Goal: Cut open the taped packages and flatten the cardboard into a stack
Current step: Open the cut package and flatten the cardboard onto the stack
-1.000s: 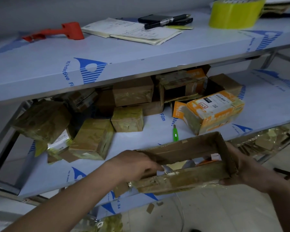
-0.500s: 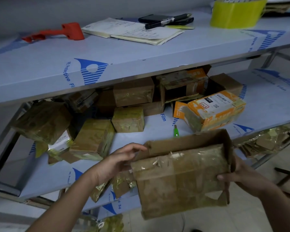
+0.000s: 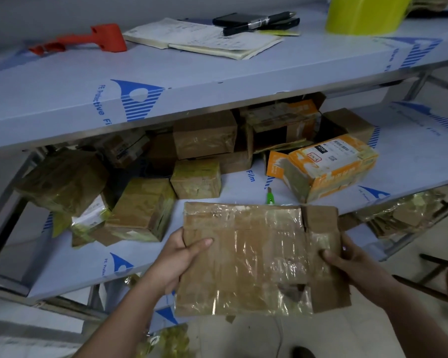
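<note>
A taped brown cardboard box (image 3: 254, 257), its broad face turned toward me, hangs in front of the lower shelf. My left hand (image 3: 181, 257) grips its left edge with the thumb on the front face. My right hand (image 3: 347, 259) grips the right side, thumb over a loose flap. A small green cutter (image 3: 270, 196) lies on the lower shelf (image 3: 404, 156) just behind the box. Several taped brown packages (image 3: 195, 178) and an orange-and-white carton (image 3: 326, 165) sit on that shelf.
The upper shelf (image 3: 217, 76) holds a red tool (image 3: 88, 40), an open notebook (image 3: 204, 38), a black pen and phone (image 3: 256, 20) and a yellow tape roll (image 3: 365, 12). Flattened taped cardboard (image 3: 404, 215) lies lower right. Tape scraps (image 3: 166, 342) lie on the floor.
The box was open side up a second ago with my left hand inside it. It has since been turned so its taped broad face looks at me, and both hands hold its sides.
</note>
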Action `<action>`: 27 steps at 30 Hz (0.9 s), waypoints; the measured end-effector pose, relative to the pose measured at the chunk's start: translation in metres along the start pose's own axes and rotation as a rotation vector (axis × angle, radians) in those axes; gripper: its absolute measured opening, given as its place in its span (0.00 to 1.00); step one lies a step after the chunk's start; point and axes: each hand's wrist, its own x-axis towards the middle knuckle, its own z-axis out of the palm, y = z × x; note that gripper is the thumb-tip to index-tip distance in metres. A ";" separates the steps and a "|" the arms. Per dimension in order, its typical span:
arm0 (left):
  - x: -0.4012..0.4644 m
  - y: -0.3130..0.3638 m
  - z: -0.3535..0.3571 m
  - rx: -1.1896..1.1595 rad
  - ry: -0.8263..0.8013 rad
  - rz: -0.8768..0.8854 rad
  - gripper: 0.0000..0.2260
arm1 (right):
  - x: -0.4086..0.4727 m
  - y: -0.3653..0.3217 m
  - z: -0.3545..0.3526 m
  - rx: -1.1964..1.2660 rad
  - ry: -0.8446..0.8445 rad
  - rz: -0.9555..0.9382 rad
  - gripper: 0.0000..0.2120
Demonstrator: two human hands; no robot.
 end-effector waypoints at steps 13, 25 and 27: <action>0.054 -0.008 0.073 0.332 -0.187 -0.045 0.14 | -0.047 0.012 -0.043 0.215 0.489 -0.007 0.20; 0.036 -0.005 0.253 -0.226 -0.342 -0.173 0.23 | -0.074 0.021 -0.147 0.593 0.662 -0.025 0.24; 0.034 -0.009 0.299 -0.098 -0.327 -0.170 0.32 | -0.080 0.021 -0.173 0.635 0.673 -0.014 0.24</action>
